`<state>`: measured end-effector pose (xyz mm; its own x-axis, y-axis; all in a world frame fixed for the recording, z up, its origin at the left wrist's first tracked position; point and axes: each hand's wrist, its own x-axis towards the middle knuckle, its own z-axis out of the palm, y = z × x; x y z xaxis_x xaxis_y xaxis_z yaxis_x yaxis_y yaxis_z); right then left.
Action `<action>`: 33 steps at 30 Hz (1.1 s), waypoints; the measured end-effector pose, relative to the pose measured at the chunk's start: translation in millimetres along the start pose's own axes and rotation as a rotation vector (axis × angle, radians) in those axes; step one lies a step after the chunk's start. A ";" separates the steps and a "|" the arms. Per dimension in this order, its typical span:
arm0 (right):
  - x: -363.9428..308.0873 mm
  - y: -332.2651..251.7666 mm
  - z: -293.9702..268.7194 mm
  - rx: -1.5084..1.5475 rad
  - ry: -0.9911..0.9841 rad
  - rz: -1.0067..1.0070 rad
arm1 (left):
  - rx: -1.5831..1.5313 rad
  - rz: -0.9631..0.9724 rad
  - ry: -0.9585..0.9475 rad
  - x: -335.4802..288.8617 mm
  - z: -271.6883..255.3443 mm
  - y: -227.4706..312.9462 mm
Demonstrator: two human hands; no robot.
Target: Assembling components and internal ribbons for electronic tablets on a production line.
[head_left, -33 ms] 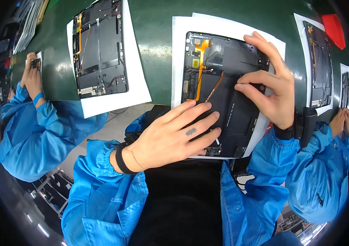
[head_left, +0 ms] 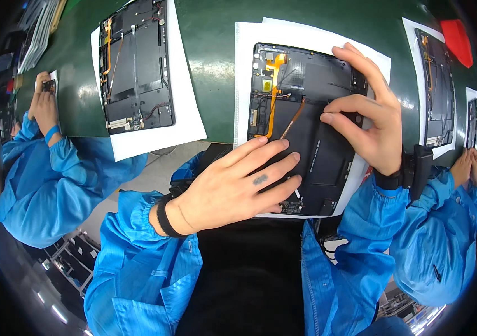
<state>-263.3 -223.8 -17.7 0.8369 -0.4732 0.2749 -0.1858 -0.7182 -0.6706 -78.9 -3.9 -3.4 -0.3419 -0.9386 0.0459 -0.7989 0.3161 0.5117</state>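
Note:
An opened black tablet point(head_left: 319, 75), its inner parts showing, lies on white paper sheets point(head_left: 243, 78) in front of me. An orange flex cable point(head_left: 273, 115) runs down its left part, and a narrow brown flex cable point(head_left: 295, 117) slants beside it. My left hand point(head_left: 238, 182) rests flat across the tablet's lower left, fingers spread, the fingertips by the lower ends of both cables. Over the right half, my right hand point(head_left: 374, 123) has thumb and forefinger pinched close above the black surface. Whatever is between those fingertips is too small to make out.
Another opened tablet point(head_left: 138, 73) lies on paper at the left, and a third point(head_left: 437, 84) at the right. Co-workers in blue sleeves sit on both sides, their hands point(head_left: 45, 109) over small parts. A red object point(head_left: 456, 42) stands on the green table point(head_left: 210, 56) at far right.

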 end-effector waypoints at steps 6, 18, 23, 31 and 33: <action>2.9 2.1 5.5 -0.016 0.014 0.002 | -0.009 0.022 0.013 1.0 1.0 -4.0; 1.6 3.2 0.8 0.039 -0.002 0.033 | -0.021 0.113 0.161 6.0 5.8 -13.3; 0.2 5.1 1.0 0.040 0.006 0.053 | -0.050 0.160 0.127 10.7 -4.3 -21.0; 1.2 4.4 2.1 0.040 0.012 0.069 | -0.049 0.182 0.065 7.0 -10.9 -25.7; 0.6 5.1 2.5 0.039 0.012 0.076 | -0.004 0.206 0.068 7.9 -4.8 -19.5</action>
<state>-262.5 -226.4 -22.7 0.8149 -0.5318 0.2305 -0.2279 -0.6596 -0.7162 -63.7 -18.1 -8.9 -0.4633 -0.8616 0.2073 -0.7137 0.5014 0.4891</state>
